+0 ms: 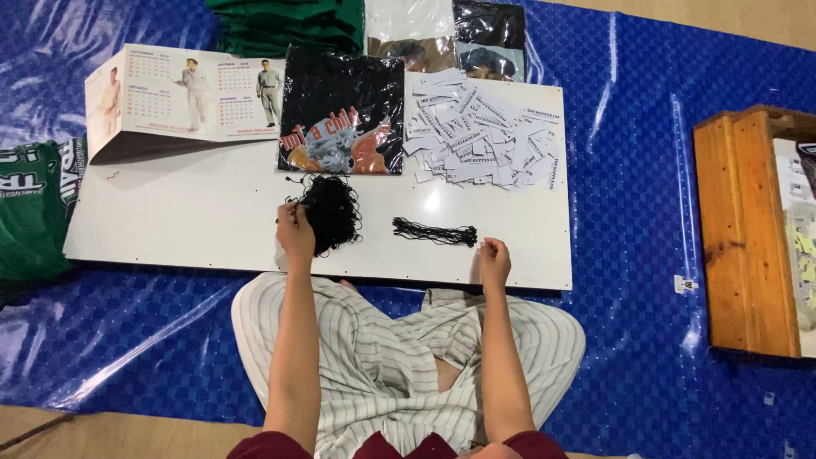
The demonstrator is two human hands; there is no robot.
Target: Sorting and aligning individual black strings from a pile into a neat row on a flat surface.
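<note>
On a white rectangular board [195, 212], the left hand [295, 231] touches a tangled black string pile [331, 211]. At three o'clock, a bundled black string bunch [433, 231] lies beside the closed right hand [494, 262]. White paper tags [484, 132] lie at one o'clock.

Both hands [295, 228] [494, 260] apparently closed, arms outstretched.

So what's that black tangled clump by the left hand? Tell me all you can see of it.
The black tangled clump of thin cords looks like loose string loops piled in a rough round heap. It lies on the white flat board, below a black bagged shirt. The left hand touches its left edge, seemingly pinching strands.
</note>
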